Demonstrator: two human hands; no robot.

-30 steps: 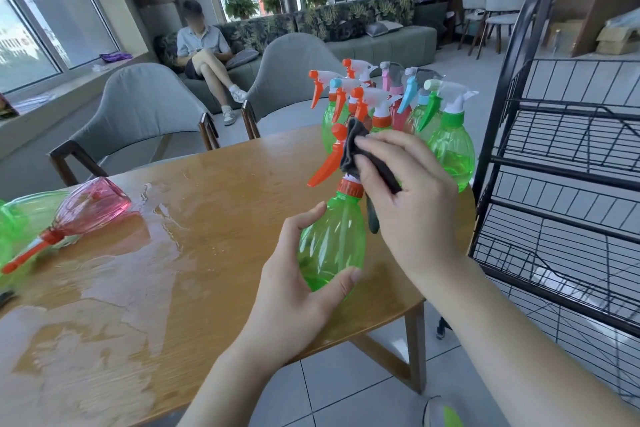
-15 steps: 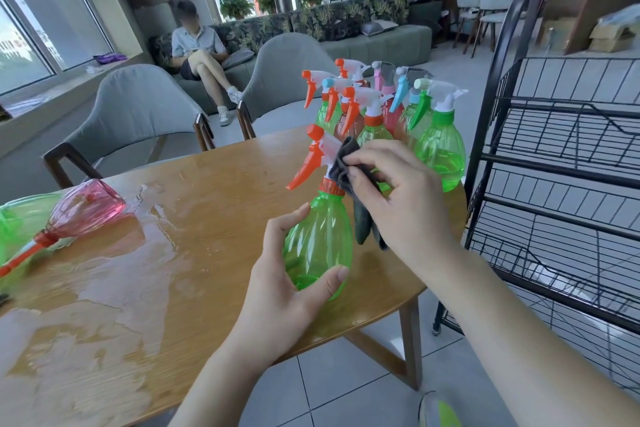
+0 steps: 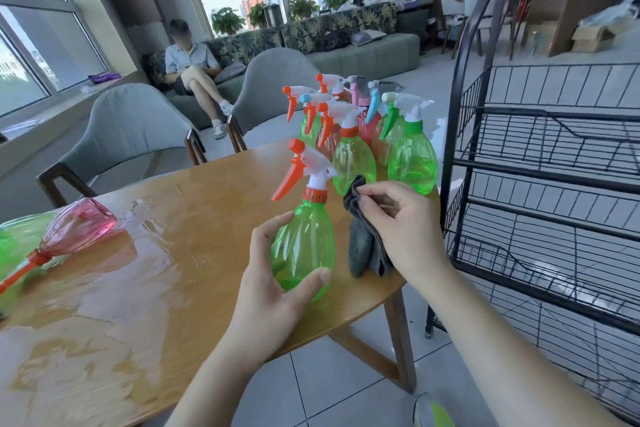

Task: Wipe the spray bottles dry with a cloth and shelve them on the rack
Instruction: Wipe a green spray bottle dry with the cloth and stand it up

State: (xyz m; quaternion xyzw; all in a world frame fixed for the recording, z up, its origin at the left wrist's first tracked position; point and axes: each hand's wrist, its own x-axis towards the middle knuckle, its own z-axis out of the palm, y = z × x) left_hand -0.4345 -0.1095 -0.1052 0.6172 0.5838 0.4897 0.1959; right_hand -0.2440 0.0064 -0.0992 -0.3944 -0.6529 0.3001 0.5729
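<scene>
The left hand (image 3: 273, 291) grips a green bottle (image 3: 303, 243) by its lower body, holding it upright above the near edge of the wet table (image 3: 166, 253). Just right of the bottle, the right hand (image 3: 405, 229) pinches a grey cloth (image 3: 363, 246), apart from it. Behind the bottle stands a cluster of bottles (image 3: 363, 135), with the wire rack (image 3: 554, 184) to its right.
</scene>
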